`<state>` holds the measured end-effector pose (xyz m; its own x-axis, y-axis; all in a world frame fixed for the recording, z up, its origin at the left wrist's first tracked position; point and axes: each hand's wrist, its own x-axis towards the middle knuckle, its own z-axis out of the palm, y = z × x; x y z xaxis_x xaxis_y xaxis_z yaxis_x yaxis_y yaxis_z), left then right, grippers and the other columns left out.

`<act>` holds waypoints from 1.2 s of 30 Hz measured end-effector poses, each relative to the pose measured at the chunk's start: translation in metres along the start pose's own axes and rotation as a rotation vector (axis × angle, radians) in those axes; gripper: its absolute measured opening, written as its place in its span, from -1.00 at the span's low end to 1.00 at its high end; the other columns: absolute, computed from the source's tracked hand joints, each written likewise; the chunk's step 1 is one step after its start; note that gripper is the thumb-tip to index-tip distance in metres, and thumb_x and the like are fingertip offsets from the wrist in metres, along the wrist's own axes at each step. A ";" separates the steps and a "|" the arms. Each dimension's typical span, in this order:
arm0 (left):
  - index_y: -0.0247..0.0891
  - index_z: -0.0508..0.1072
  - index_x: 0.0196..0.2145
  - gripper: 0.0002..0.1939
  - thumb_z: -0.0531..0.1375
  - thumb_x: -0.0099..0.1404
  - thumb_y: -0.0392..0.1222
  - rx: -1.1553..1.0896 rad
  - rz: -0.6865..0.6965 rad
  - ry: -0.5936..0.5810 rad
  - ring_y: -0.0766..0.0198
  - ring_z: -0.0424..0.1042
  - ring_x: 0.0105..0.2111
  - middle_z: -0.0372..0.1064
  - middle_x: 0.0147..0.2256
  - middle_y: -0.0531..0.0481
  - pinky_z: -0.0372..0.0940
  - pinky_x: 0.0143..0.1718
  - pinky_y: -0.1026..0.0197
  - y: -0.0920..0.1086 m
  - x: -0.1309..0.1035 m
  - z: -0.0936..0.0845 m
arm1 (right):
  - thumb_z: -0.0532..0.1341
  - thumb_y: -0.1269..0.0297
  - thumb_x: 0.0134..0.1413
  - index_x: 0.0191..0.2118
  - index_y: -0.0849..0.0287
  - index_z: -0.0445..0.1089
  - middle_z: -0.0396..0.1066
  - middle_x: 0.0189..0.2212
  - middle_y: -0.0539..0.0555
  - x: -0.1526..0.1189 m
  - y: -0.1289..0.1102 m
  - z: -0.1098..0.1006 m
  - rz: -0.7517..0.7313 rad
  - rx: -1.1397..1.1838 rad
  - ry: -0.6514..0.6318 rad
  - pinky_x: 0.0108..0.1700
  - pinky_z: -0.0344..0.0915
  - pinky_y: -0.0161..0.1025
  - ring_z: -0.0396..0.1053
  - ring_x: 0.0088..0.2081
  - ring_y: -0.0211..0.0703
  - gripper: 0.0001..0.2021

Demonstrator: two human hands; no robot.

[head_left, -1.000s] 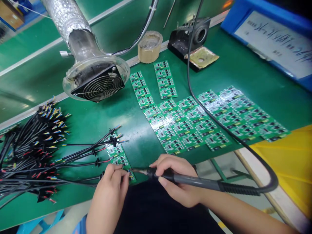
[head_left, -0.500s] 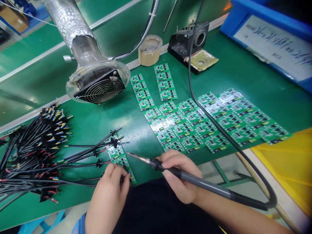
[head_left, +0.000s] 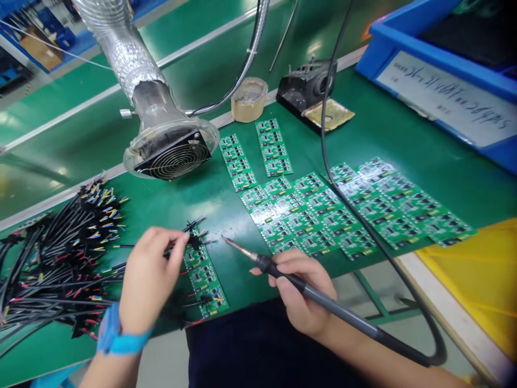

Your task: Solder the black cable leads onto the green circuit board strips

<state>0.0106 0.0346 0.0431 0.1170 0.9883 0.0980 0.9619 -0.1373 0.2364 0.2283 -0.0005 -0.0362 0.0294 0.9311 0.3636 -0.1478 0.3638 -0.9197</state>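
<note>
My right hand (head_left: 305, 285) is wrapped round the soldering iron (head_left: 343, 307), whose tip points up and left, a little right of the circuit board strip (head_left: 204, 275) at the table's front. My left hand (head_left: 155, 269), with a blue wristband, is over the strip's upper left side, its thumb and fingers pinched at the black cables (head_left: 194, 240) there. What exactly sits between the fingertips is too small to tell. Coloured wire ends stick out to the right of that spot. More cables with red wires reach the strip's lower part.
A large pile of black cables (head_left: 60, 258) lies left. Board strips (head_left: 315, 213) cover the middle right. Behind are a fume fan (head_left: 175, 156), a tape roll (head_left: 249, 99) and an iron stand (head_left: 302, 89). A blue bin (head_left: 444, 81) stands back right; the iron's cord crosses the boards.
My left hand has moved from the strip's lower end up to the cables at its upper end. The iron stays in my right hand, slightly lower. The camera view has shifted a little.
</note>
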 end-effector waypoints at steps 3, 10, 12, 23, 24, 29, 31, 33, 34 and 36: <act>-0.25 0.50 -0.32 -0.77 0.09 0.26 -0.11 0.066 0.041 -0.054 0.17 0.36 -0.28 0.42 -0.36 -0.05 0.25 -0.15 0.11 -0.011 0.038 0.008 | 0.05 0.53 0.07 -0.20 0.13 0.24 0.22 -0.44 0.00 0.001 0.000 0.002 -0.007 0.013 0.005 -0.39 0.37 -0.12 0.39 -0.39 -0.16 -0.80; -0.27 0.50 -0.38 -0.81 0.11 0.24 -0.17 0.019 0.062 -0.167 0.20 0.41 -0.32 0.45 -0.36 -0.04 0.29 -0.22 0.16 -0.005 0.055 0.013 | 0.05 0.55 0.03 -0.22 0.12 0.24 0.24 -0.44 0.01 0.003 -0.002 0.003 -0.030 -0.036 0.026 -0.41 0.37 -0.16 0.38 -0.41 -0.18 -0.78; -0.24 0.47 -0.31 -0.82 0.10 0.26 -0.15 -0.016 0.017 0.039 0.24 0.41 -0.31 0.45 -0.32 0.00 0.29 -0.22 0.20 0.003 0.036 -0.003 | 0.08 0.54 -0.02 -0.25 0.12 0.26 0.26 -0.47 0.01 0.004 -0.004 0.002 -0.046 -0.086 0.006 -0.43 0.35 -0.18 0.36 -0.43 -0.18 -0.78; -0.22 0.37 -0.33 -0.90 0.06 0.29 -0.21 -0.209 -0.004 -0.233 0.21 0.35 -0.16 0.31 -0.25 -0.06 0.29 -0.13 0.14 0.013 -0.048 0.017 | 0.11 0.50 -0.15 -0.39 0.13 0.29 0.32 -0.59 0.01 0.009 -0.009 0.003 -0.020 -0.129 -0.164 -0.55 0.30 -0.27 0.34 -0.56 -0.20 -0.85; -0.22 0.38 -0.35 -0.87 0.05 0.29 -0.21 -0.208 -0.024 -0.247 0.18 0.33 -0.12 0.28 -0.23 -0.09 0.28 -0.11 0.11 0.011 -0.048 0.021 | 0.11 0.49 -0.15 -0.40 0.13 0.29 0.32 -0.59 0.01 0.009 -0.009 0.003 -0.019 -0.134 -0.176 -0.56 0.30 -0.28 0.34 -0.57 -0.21 -0.86; -0.23 0.42 -0.40 -0.84 0.06 0.26 -0.23 -0.210 -0.049 -0.240 0.10 0.27 -0.04 0.21 -0.16 -0.13 0.29 -0.10 0.06 0.010 -0.048 0.026 | 0.12 0.48 -0.14 -0.40 0.14 0.28 0.36 -0.58 0.02 0.010 -0.009 0.003 -0.015 -0.176 -0.211 -0.57 0.30 -0.30 0.34 -0.58 -0.22 -0.88; -0.23 0.42 -0.39 -0.83 0.05 0.26 -0.23 -0.216 -0.061 -0.234 0.10 0.27 -0.04 0.20 -0.16 -0.13 0.29 -0.10 0.05 0.011 -0.049 0.026 | 0.12 0.47 -0.14 -0.41 0.14 0.28 0.36 -0.58 0.02 0.010 -0.008 0.004 -0.014 -0.182 -0.217 -0.57 0.29 -0.30 0.34 -0.59 -0.23 -0.89; -0.23 0.41 -0.39 -0.83 0.04 0.27 -0.23 -0.217 -0.074 -0.238 0.11 0.26 -0.04 0.18 -0.15 -0.13 0.28 -0.09 0.04 0.012 -0.050 0.026 | 0.12 0.47 -0.14 -0.41 0.14 0.28 0.35 -0.59 0.01 0.009 -0.008 0.004 -0.016 -0.185 -0.221 -0.58 0.28 -0.31 0.33 -0.60 -0.24 -0.89; -0.23 0.41 -0.39 -0.83 0.04 0.27 -0.23 -0.218 -0.077 -0.241 0.11 0.25 -0.04 0.18 -0.16 -0.13 0.28 -0.08 0.03 0.012 -0.050 0.027 | 0.12 0.46 -0.14 -0.41 0.14 0.28 0.35 -0.59 0.01 0.009 -0.008 0.004 -0.015 -0.189 -0.226 -0.58 0.28 -0.31 0.32 -0.60 -0.24 -0.89; -0.23 0.40 -0.38 -0.84 0.04 0.27 -0.24 -0.219 -0.078 -0.238 0.10 0.24 -0.02 0.18 -0.17 -0.12 0.28 -0.07 0.02 0.013 -0.050 0.027 | 0.12 0.46 -0.14 -0.40 0.13 0.28 0.36 -0.58 0.01 0.010 -0.009 0.003 -0.011 -0.198 -0.231 -0.58 0.28 -0.31 0.32 -0.60 -0.24 -0.89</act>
<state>0.0240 -0.0151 0.0148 0.1249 0.9806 -0.1514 0.8973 -0.0465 0.4390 0.2266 0.0051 -0.0240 -0.1987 0.9045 0.3773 0.0475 0.3934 -0.9181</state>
